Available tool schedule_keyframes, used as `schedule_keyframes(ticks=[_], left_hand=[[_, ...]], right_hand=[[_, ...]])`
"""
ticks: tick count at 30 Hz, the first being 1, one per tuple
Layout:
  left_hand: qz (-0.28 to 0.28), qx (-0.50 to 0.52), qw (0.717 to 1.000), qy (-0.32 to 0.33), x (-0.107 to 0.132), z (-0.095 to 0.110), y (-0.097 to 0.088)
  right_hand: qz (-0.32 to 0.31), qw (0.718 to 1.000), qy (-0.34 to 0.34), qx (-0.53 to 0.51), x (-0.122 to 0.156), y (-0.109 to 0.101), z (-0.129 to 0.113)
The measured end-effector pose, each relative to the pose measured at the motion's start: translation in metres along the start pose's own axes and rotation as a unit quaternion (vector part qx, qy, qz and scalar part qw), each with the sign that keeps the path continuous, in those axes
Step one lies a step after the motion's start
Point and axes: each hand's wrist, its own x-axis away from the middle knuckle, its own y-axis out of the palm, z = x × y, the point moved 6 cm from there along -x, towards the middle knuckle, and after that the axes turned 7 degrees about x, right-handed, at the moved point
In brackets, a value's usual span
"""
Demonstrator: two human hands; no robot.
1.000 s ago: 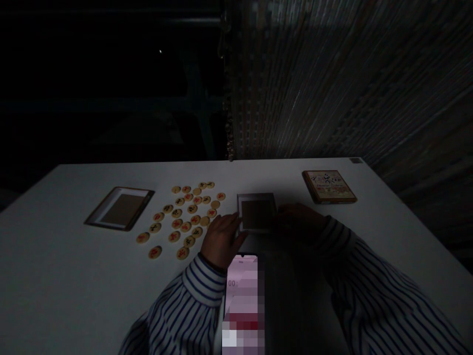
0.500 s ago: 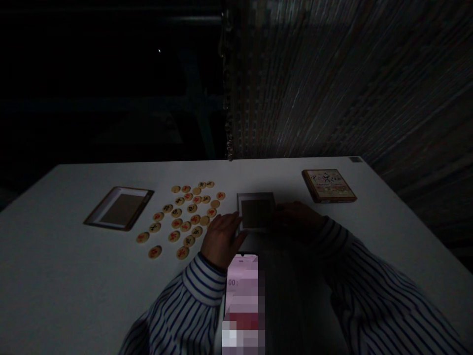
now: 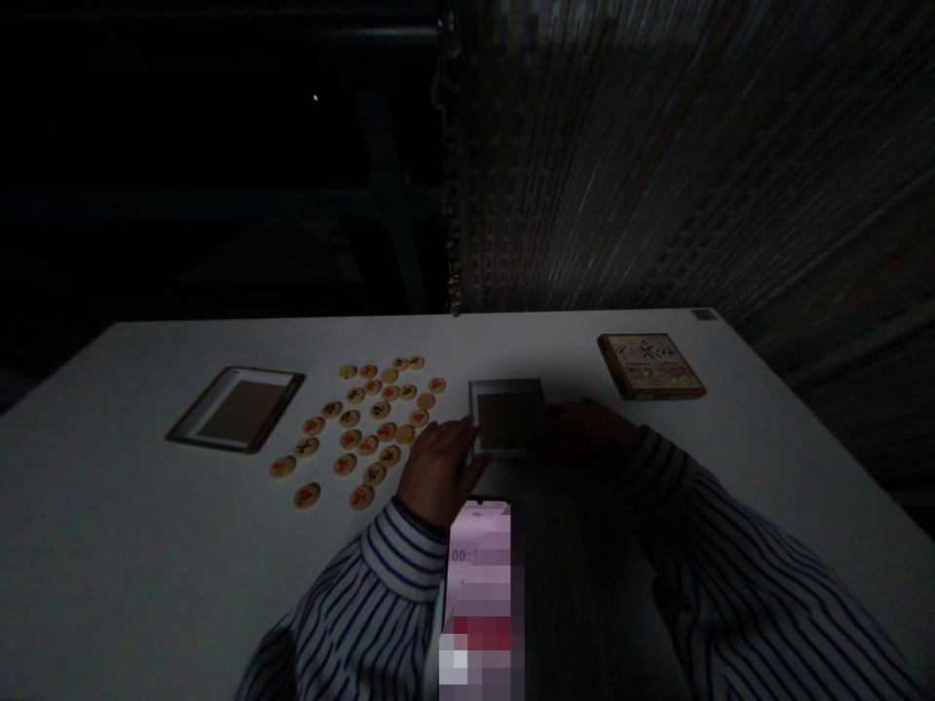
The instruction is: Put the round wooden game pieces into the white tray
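A small open box (image 3: 507, 423) with pale walls and a brown floor inside rests on the table in front of me. My left hand (image 3: 438, 472) grips its left wall, thumb at the near corner and fingers along the side. On the opposite side, my right hand (image 3: 588, 425) holds the right wall; deep shadow blurs its fingers. Just left of my left hand lie several round wooden xiangqi pieces (image 3: 380, 410), marked in red or black characters, some with blank faces up.
At the left, an open box part (image 3: 244, 411) with a brown inside lies on the white table (image 3: 182, 545). A printed game box (image 3: 654, 365) sits at the back right. A lit phone (image 3: 478, 574) lies near my left wrist. Behind the table hangs a string curtain (image 3: 584, 175).
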Motion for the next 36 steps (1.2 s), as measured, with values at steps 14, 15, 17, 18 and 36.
schedule_keyframes(ticks=[14,15,17,18,36], left_hand=[[0.001,0.002,1.0,0.004,0.001,-0.001,0.001],[0.001,0.002,1.0,0.004,0.001,-0.001,0.001],[0.003,0.001,1.0,0.002,0.001,-0.001,0.001],[0.003,0.001,1.0,0.002,0.001,-0.001,0.001],[0.005,0.008,1.0,0.002,0.001,-0.001,0.001]], right_hand=[[-0.008,1.0,0.018,-0.001,0.008,-0.011,0.002],[-0.01,1.0,0.021,0.002,0.008,-0.01,0.003],[-0.018,0.999,0.026,0.01,0.007,-0.008,0.004],[-0.022,0.999,0.025,0.015,0.007,-0.007,0.004],[-0.031,0.999,0.018,0.031,0.005,-0.009,-0.004]])
